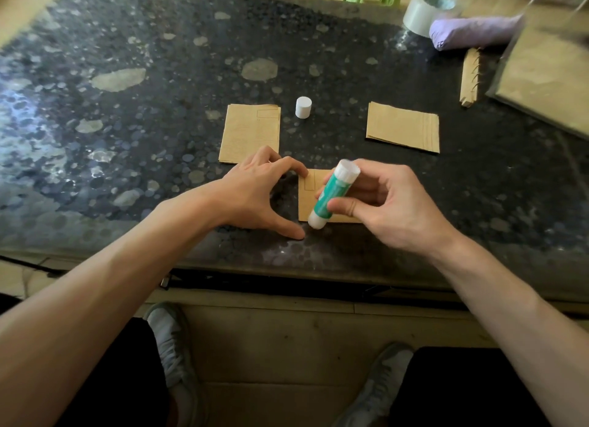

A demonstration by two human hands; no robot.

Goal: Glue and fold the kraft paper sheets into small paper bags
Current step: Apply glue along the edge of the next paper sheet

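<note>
Head view hides much of the kraft sheet (pixel 309 203): your right hand (pixel 382 210) and the glue stick (pixel 333 194) cover its right part. What shows is tan and flat, with a small outlined rectangle near its top left corner, lying near the front edge of the table (pixel 159 123). Your right fingers and thumb are clamped round the green stick. Your left hand (pixel 258 197) arches with fingers apart, its index tip on the sheet's corner and its thumb on the tabletop. Behind lie two kraft stacks (pixel 250 133) and a white cap (pixel 303 107). The far right corner is blurred.
</note>
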